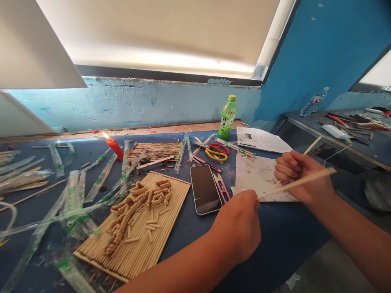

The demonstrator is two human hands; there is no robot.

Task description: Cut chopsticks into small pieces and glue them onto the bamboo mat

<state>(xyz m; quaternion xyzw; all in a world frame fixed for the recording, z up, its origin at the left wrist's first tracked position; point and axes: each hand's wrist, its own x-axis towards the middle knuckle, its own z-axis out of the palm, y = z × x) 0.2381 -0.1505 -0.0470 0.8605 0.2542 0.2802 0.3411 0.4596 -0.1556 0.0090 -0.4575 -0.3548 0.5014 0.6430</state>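
My left hand (240, 224) is closed around the thin end of a wooden chopstick (324, 174), which slants up to the right and passes in front of my other hand. A second chopstick (313, 145) is gripped in the curled fingers of my right hand (305, 175). Both hands are raised over the table's front right, near a stained white sheet (253, 175). To the left lies a mat of sticks side by side (165, 240), bearing stacked curved rows of short stick pieces (128, 215) and several loose bits.
A lit red candle (114, 147) stands back left among torn plastic wrappers (102, 177). A phone (206, 189), pink-handled snips (222, 189) and red-and-yellow scissors (217, 152) lie mid-table. Behind are a green tea bottle (227, 118), printed papers (262, 139) and a darkened stick mat (155, 150).
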